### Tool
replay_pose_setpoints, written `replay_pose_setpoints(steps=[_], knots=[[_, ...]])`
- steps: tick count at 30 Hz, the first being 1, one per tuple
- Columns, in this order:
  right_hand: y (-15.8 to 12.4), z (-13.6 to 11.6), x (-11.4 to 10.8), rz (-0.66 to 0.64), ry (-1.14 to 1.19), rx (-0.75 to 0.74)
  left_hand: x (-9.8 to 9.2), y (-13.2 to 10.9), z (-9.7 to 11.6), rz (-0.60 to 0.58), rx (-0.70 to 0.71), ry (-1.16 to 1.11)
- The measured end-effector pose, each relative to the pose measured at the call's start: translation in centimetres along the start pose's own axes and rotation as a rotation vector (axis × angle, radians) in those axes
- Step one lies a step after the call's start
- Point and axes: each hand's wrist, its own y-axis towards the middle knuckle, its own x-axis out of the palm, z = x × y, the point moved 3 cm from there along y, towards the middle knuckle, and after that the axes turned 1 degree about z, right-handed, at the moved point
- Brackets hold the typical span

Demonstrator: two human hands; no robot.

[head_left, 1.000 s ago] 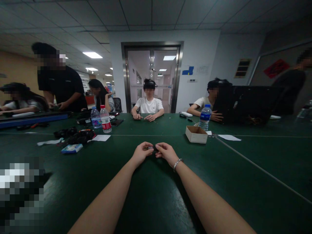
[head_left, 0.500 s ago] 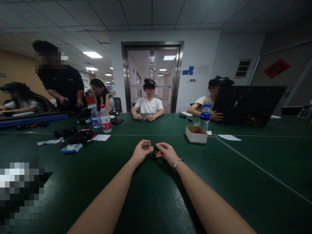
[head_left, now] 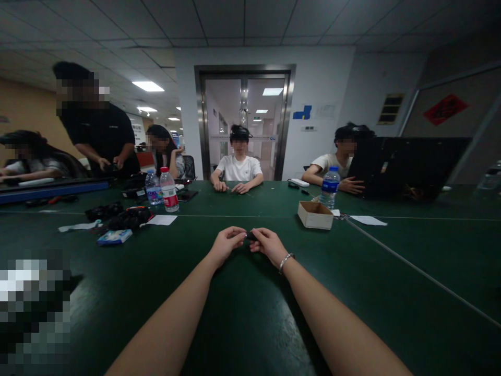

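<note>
A small dark object [head_left: 249, 236] spans the short gap between my two hands, just above the green table [head_left: 250, 292]; it is too small for me to tell its kind. My right hand [head_left: 268, 245], with a silver bracelet [head_left: 287, 262] at the wrist, pinches its dark end between thumb and fingers. The thumb and fingertips of my left hand [head_left: 227, 244] close on the other end, which they mostly cover. Only a tiny pale spot shows beside the left fingertips.
An open cardboard box [head_left: 315, 215] and a blue-labelled water bottle [head_left: 330, 188] stand to the right. Two bottles, black items [head_left: 131, 217] and a blue-white packet [head_left: 115, 237] are on the left. Across the table sits a person [head_left: 239, 169]; a large black panel [head_left: 407, 167] stands right.
My left fingers have moved slightly along the small object toward my right hand, covering the pale end that showed before. The black panel at right has shifted a little rightward.
</note>
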Motion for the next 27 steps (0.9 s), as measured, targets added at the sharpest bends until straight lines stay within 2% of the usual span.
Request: replay_pose_setpoints(steps=[6, 10, 13, 22, 25, 27], knots=[[0.02, 0.01, -0.08, -0.002, 0.016, -0.011, -0.4, 0.26, -0.17, 0.056, 0.039, 0.062], [-0.06, -0.12, -0.08, 0.003, 0.014, 0.0, -0.08, 0.09, -0.16, 0.014, -0.016, 0.038], [-0.1, -0.17, -0.04, 0.009, 0.023, 0.012, 0.16, -0.1, 0.08, -0.005, -0.007, 0.019], [0.24, 0.12, 0.05, 0.015, 0.036, -0.001, -0.09, 0.19, 0.01, 0.047, 0.045, 0.07], [0.16, 0.04, 0.06, 0.013, 0.036, 0.002, -0.13, 0.28, -0.17, 0.062, -0.004, 0.025], [0.11, -0.01, 0.04, 0.017, 0.037, 0.001, 0.05, 0.24, -0.24, 0.02, -0.058, -0.019]])
